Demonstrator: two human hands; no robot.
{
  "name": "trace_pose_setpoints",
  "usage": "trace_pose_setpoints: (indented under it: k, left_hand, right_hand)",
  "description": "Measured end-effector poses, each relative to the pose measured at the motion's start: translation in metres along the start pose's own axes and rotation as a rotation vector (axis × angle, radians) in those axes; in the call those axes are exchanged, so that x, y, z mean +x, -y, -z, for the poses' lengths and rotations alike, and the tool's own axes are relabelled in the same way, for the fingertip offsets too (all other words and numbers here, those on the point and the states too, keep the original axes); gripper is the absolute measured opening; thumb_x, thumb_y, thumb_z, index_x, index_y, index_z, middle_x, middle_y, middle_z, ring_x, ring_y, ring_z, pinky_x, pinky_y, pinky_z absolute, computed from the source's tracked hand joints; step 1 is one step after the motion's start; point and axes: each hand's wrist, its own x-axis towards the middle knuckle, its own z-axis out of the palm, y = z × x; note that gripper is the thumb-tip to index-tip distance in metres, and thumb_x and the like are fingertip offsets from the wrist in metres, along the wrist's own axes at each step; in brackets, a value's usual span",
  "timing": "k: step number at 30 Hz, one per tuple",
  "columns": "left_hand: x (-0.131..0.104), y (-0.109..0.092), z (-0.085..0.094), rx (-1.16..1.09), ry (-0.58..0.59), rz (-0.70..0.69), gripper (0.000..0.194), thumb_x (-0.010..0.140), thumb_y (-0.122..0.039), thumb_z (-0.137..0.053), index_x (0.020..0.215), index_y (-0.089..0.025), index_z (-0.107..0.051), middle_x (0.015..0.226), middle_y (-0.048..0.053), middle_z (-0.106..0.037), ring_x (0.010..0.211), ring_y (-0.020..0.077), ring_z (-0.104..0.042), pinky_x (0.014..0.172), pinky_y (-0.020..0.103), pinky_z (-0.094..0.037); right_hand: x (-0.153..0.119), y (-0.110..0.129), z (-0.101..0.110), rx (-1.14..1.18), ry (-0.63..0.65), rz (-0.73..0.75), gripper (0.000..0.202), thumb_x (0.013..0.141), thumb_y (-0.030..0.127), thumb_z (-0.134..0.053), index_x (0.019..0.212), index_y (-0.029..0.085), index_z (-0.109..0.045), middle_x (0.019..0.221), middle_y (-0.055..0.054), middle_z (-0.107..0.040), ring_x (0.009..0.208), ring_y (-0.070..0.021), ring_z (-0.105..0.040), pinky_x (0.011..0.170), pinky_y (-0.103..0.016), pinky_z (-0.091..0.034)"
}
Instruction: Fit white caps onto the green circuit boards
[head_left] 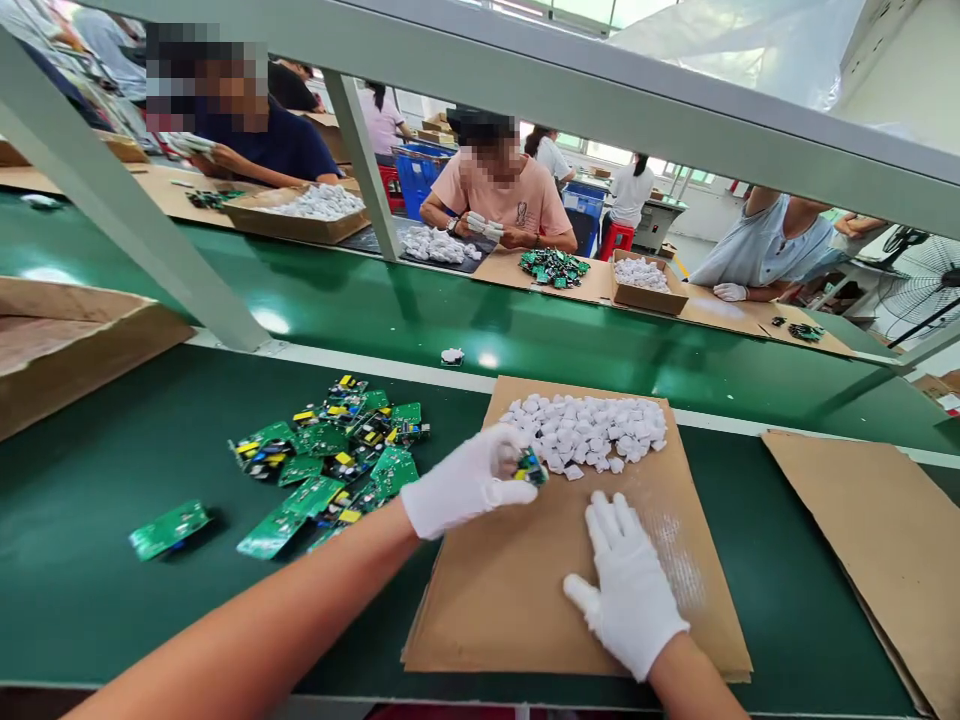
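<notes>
In a white glove, my left hand point(480, 482) pinches a small green circuit board point(531, 468) with yellow and blue parts, held above the cardboard sheets point(510, 610). My right hand point(626, 580), also gloved, lies with fingers spread on the cardboard and holds nothing. Just beyond both hands, small white lumpy pieces point(592, 428) are heaped at the far end of the cardboard; their exact kind is not clear. A loose pile of green circuit boards point(322, 440) lies left of the cardboard, and a single board point(171, 530) sits apart from it.
A cardboard tray point(90, 350) stands at the far left and more cardboard point(877, 540) lies on the right. Beyond the bench runs a green belt point(360, 300) with one small white-topped piece point(452, 356). A metal frame point(150, 190) crosses overhead. Co-workers sit opposite.
</notes>
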Motion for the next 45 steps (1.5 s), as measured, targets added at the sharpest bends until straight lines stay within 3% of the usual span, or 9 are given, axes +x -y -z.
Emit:
trace_pose_setpoints:
  k: [3, 8, 12, 16, 20, 25, 31, 35, 45]
  left_hand:
    - [0.004, 0.014, -0.043, -0.463, 0.179, 0.153, 0.031, 0.064, -0.034, -0.071, 0.079, -0.017, -0.05, 0.065, -0.002, -0.055, 0.052, 0.0086, -0.054, 0.048, 0.019, -0.039]
    - [0.01, 0.05, -0.069, -0.851, 0.083, 0.383, 0.035, 0.07, -0.032, -0.068, 0.097, -0.024, -0.048, 0.076, -0.003, -0.055, 0.055, 0.0064, -0.057, 0.043, 0.014, -0.035]
    - [0.015, 0.065, -0.065, -0.837, 0.093, 0.439, 0.033, 0.07, -0.028, -0.068, 0.095, -0.022, -0.049, 0.084, 0.0, -0.059, 0.046, 0.0025, -0.05, 0.037, 0.012, -0.026]
    - [0.017, 0.07, -0.063, -0.826, 0.183, 0.432, 0.03, 0.072, -0.029, -0.066, 0.095, -0.019, -0.051, 0.1, 0.007, -0.062, 0.048, 0.0032, -0.05, 0.038, 0.014, -0.028]
    - [0.017, 0.073, -0.065, -0.769, 0.211, 0.364, 0.045, 0.066, -0.023, -0.071, 0.106, -0.019, -0.053, 0.107, 0.011, -0.06, 0.062, 0.0082, -0.058, 0.048, 0.017, -0.039]
    - [0.017, 0.074, -0.069, -0.675, 0.231, 0.32, 0.063, 0.061, -0.02, -0.074, 0.118, -0.021, -0.047, 0.109, 0.013, -0.059, 0.071, 0.0118, -0.061, 0.056, 0.02, -0.044]
    - [0.019, 0.073, -0.07, -0.549, 0.143, 0.234, 0.053, 0.059, -0.026, -0.075, 0.107, -0.019, -0.052, 0.107, 0.011, -0.058, 0.077, 0.0161, -0.062, 0.065, 0.027, -0.047]
    - [0.021, 0.073, -0.071, -0.532, 0.129, 0.18, 0.051, 0.06, -0.028, -0.074, 0.105, -0.018, -0.054, 0.097, 0.008, -0.059, 0.073, 0.0147, -0.06, 0.062, 0.026, -0.045]
    - [0.024, 0.086, -0.077, -0.492, 0.03, 0.022, 0.049, 0.064, -0.02, -0.069, 0.111, -0.018, -0.056, 0.098, 0.006, -0.061, 0.088, 0.0179, -0.058, 0.079, 0.031, -0.044]
  right_hand:
    - [0.003, -0.004, 0.001, -0.021, 0.018, 0.01, 0.069, 0.076, 0.045, -0.053, 0.136, 0.015, -0.036, 0.145, -0.007, -0.028, 0.131, -0.0331, -0.023, 0.107, -0.047, -0.016]
    - [0.002, -0.012, 0.0, -0.067, -0.069, -0.169, 0.066, 0.078, 0.042, -0.05, 0.135, 0.011, -0.038, 0.142, -0.012, -0.033, 0.131, -0.0344, -0.023, 0.104, -0.05, -0.019]
    - [0.001, -0.007, -0.001, -0.03, 0.003, 0.021, 0.071, 0.075, 0.041, -0.054, 0.138, 0.016, -0.032, 0.145, -0.007, -0.026, 0.132, -0.031, -0.023, 0.106, -0.046, -0.018]
    - [0.005, -0.017, -0.002, -0.12, -0.063, -0.169, 0.057, 0.082, 0.04, -0.045, 0.133, 0.016, -0.041, 0.14, -0.009, -0.038, 0.13, -0.0344, -0.026, 0.103, -0.052, -0.019]
    - [0.006, -0.021, -0.007, -0.1, -0.065, -0.036, 0.06, 0.082, 0.034, -0.047, 0.136, 0.014, -0.035, 0.144, -0.009, -0.03, 0.131, -0.0296, -0.027, 0.105, -0.045, -0.022]
    - [0.017, -0.033, 0.001, -0.039, -0.161, -0.181, 0.039, 0.083, 0.02, -0.044, 0.121, 0.02, -0.056, 0.123, -0.009, -0.057, 0.115, -0.0281, -0.048, 0.094, -0.042, -0.036]
    - [0.021, -0.018, 0.02, 0.722, -0.351, -0.36, 0.031, 0.088, 0.033, -0.043, 0.111, 0.018, -0.059, 0.081, -0.005, -0.073, 0.077, -0.0181, -0.066, 0.073, -0.03, -0.051]
    - [0.019, 0.001, 0.017, 0.969, -0.394, -0.332, 0.025, 0.087, 0.036, -0.045, 0.094, 0.018, -0.062, 0.08, -0.006, -0.073, 0.076, -0.0192, -0.067, 0.071, -0.032, -0.053]
    - [0.02, 0.001, 0.007, 0.446, -0.643, 0.018, 0.015, 0.079, 0.015, -0.058, 0.092, 0.023, -0.06, 0.084, -0.003, -0.069, 0.072, -0.0153, -0.061, 0.062, -0.028, -0.05]
